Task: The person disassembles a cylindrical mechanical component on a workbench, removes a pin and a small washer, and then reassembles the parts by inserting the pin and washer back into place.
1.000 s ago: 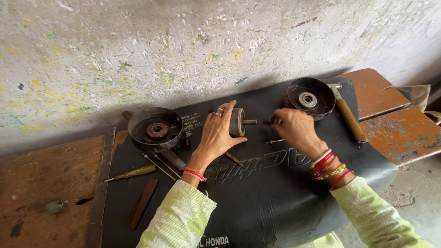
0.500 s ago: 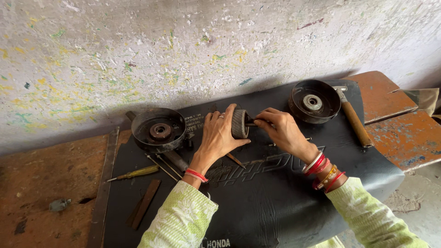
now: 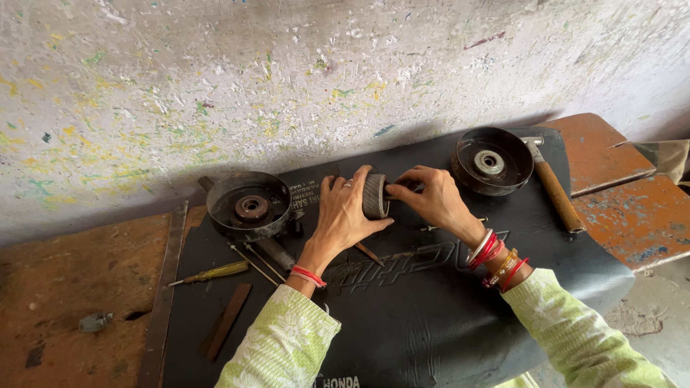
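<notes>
Head view, looking down on a black rubber mat (image 3: 431,338) spread over a low rusty bench. Left hand (image 3: 343,215) wrapped around a ribbed grey roller (image 3: 374,196) near the mat's middle — fingers curled over its top, thumb under its near edge. Right hand (image 3: 431,201) closed on the roller's right side, fingertips pinched at what looks like a short shaft at its hub; too hidden to tell exactly what is pinched. Roller held on edge, ribbed rim facing the camera, just above or resting on the mat — cannot tell which.

Left of the hands, a dark round pulley housing (image 3: 249,205) lying flat with its hub up, just beside the left thumb side. Below it, thin metal rods (image 3: 255,264) and a yellow-handled screwdriver (image 3: 215,273) lying flat on the mat, with a flat rusty metal strip (image 3: 226,321) nearer the camera. Far right on the mat, a second round pulley housing (image 3: 492,162), well apart from the right hand, and just beside it a hammer with a wooden handle (image 3: 555,192) pointing toward the camera. Red bangles on both wrists, pale green patterned sleeves. Behind everything, a paint-flecked whitish wall (image 3: 287,86).
</notes>
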